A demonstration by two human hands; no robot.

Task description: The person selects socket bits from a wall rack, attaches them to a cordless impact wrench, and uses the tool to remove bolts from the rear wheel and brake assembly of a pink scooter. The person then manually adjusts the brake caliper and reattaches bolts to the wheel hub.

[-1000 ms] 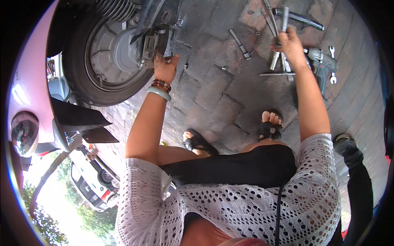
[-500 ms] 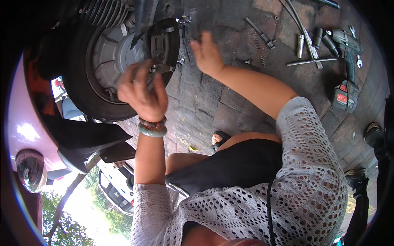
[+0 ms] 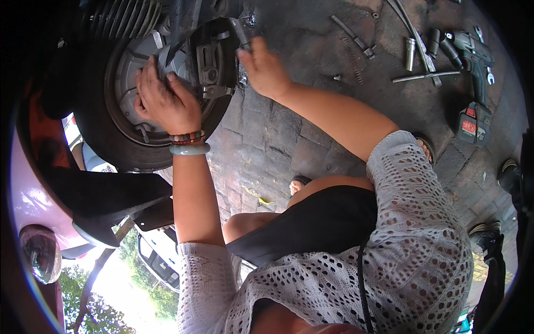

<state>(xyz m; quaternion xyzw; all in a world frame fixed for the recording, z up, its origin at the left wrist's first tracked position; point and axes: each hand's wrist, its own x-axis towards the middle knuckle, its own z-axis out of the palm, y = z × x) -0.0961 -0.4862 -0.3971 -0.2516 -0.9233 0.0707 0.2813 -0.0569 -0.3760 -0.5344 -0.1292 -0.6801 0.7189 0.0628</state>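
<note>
While the left hand (image 3: 167, 100), fingers loosely curled, is before one wheel (image 3: 123, 83), the right hand (image 3: 266, 69) grips one grey cylinder (image 3: 241, 34) at the wheel's edge; farther off lie one bolt (image 3: 354, 38), one spring (image 3: 352, 58), one cordless driver (image 3: 473, 64).

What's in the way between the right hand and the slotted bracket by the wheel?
Nothing visible blocks it. Between the right hand, which seems to hold a grey tool, and the slotted bracket, only a dark curved strip shows. The left hand is on the bracket's other side.
</note>
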